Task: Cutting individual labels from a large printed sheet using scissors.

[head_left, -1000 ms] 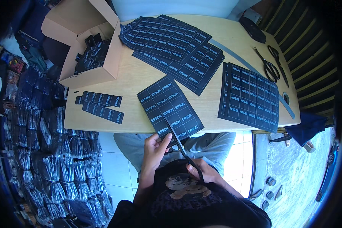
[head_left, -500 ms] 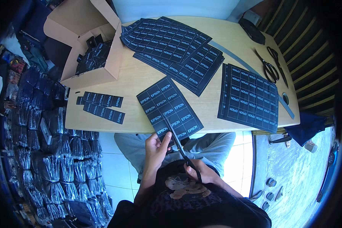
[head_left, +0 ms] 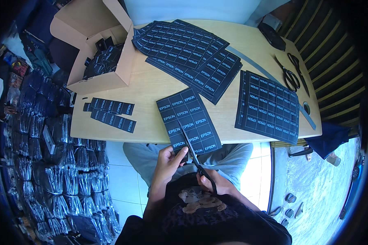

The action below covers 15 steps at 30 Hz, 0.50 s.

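Note:
Between my hands, a black sheet of printed labels (head_left: 198, 118) sticks out over the table's front edge. Its near left corner is pinched between the thumb and fingers of my left hand (head_left: 167, 163). My right hand (head_left: 216, 182) grips the black handles of a pair of scissors (head_left: 197, 160). The blades run up into the sheet along a line between two label columns, and the left column lies beside the cut. To the left on the table lie several cut label strips (head_left: 112, 115), partly overlapping.
An open cardboard box (head_left: 104, 79) holds loose black pieces at the back left. Stacked label sheets (head_left: 184, 49) fan out at the back, with another stack (head_left: 270, 108) at right. Spare scissors (head_left: 290, 77), a metal ruler (head_left: 253, 61) and a black case (head_left: 271, 34) lie beyond.
The held sheet has turned slightly and shifted a little right and nearer. My left hand has moved slightly right and down with it; the scissors remain in the cut.

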{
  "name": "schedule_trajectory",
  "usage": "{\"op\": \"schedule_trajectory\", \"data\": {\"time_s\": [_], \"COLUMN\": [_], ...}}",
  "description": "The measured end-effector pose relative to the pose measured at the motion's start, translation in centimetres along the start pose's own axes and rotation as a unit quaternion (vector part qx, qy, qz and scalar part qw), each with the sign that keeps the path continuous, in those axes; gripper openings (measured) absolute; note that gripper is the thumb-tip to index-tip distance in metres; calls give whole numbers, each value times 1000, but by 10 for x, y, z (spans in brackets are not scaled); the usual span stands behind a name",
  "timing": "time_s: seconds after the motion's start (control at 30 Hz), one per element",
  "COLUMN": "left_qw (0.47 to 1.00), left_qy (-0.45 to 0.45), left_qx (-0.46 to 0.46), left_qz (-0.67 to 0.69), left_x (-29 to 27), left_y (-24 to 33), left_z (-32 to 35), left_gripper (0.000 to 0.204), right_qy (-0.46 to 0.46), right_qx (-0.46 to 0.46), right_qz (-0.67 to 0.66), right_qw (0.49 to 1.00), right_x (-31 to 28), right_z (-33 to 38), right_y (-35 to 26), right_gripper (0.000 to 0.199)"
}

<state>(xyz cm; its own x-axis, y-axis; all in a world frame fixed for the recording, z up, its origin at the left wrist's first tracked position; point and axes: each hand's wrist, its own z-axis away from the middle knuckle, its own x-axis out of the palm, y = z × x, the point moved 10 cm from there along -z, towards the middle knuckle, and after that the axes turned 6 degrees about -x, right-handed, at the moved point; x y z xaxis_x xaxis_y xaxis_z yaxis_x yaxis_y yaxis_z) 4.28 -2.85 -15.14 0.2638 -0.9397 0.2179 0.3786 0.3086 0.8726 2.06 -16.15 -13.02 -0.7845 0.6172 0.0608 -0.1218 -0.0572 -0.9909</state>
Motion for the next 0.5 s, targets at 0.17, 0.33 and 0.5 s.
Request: {"op": "schedule_trajectory", "data": {"time_s": [0.17,0.33,0.5], "left_qw": [1000,1000,1000], "left_qy": [-4,21,21], "left_qx": [-12,6,11], "left_qz": [-4,-3,-15], "left_x": [1,1,0], "left_y": [-5,2,0], "left_z": [-3,-1,-2], "left_gripper": [18,18,17], "right_qy": [18,47,44], "right_qx": [-8,-21,-5], "right_qz": [-23,-38,-55], "right_qw": [1000,998,997], "right_x": [5,10,12], "right_z": [0,-2,-1], "right_y": [8,8,9], "right_gripper": [62,56,52]}}
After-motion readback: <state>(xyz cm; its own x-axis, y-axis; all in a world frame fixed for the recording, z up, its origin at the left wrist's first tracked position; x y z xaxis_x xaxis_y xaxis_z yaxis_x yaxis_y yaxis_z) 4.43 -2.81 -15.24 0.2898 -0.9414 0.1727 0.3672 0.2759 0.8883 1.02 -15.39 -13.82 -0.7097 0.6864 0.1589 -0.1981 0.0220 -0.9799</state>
